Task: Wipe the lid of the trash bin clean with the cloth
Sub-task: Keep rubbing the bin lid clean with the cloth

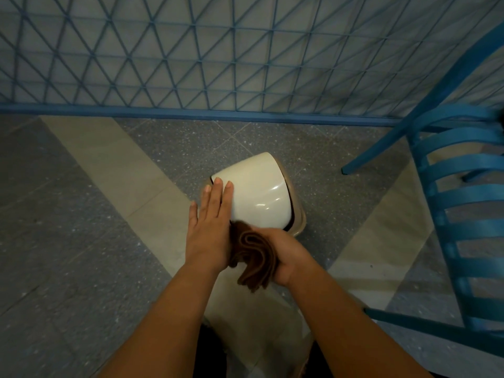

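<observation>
A small beige trash bin stands on the floor below me, and its glossy cream swing lid [259, 192] is tipped up. My left hand [211, 227] lies flat with fingers spread against the lid's left side. My right hand [286, 255] grips a folded brown cloth [255, 257] at the near edge of the lid. The cloth's upper end touches the lid's lower rim. The bin's beige rim [298, 219] shows only at the right; the body is hidden under the lid and my hands.
A blue slatted chair [461, 214] stands close at the right, one leg reaching toward the bin. A blue lattice wall [218, 64] with a blue baseboard runs behind the bin. The floor [81, 214] is grey speckled tile with pale bands.
</observation>
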A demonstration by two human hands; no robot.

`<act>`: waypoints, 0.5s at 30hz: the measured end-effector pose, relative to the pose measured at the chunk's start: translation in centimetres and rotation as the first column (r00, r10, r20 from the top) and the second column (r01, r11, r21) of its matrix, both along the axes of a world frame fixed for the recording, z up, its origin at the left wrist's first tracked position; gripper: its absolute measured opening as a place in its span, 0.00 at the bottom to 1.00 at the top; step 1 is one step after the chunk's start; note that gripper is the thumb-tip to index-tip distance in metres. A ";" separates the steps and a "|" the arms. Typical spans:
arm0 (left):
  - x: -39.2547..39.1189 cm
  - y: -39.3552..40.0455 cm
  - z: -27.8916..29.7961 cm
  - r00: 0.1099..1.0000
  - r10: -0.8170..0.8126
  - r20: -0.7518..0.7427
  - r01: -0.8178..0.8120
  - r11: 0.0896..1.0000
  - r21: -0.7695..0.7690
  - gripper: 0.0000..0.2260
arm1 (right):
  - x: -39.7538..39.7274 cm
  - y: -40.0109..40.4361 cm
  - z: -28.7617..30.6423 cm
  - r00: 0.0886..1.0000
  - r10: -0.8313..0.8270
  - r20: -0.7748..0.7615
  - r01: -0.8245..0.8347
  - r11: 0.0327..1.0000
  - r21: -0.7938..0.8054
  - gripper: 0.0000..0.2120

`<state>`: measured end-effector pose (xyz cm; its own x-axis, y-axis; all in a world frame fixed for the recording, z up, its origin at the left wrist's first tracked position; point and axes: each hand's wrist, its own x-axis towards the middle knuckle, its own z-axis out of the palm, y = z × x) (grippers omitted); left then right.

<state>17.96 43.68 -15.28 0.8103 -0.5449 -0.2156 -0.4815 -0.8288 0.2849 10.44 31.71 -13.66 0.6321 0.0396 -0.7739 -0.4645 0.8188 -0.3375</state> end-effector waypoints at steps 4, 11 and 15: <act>-0.1 0.0 -0.2 1.000 0.004 -0.006 -0.004 1.000 -0.024 0.54 | -1.1 -0.8 -0.2 0.998 -0.041 -0.037 0.039 0.998 -0.059 0.17; 0.1 -0.1 -0.3 1.000 0.010 0.008 -0.010 1.000 -0.029 0.52 | -1.2 -0.4 -0.1 0.976 0.182 -0.121 -0.207 0.945 -0.253 0.12; 0.0 0.0 -0.3 1.000 0.015 0.001 -0.015 1.000 -0.022 0.55 | 0.6 -1.3 1.1 0.994 0.047 0.101 -0.004 0.920 -0.392 0.20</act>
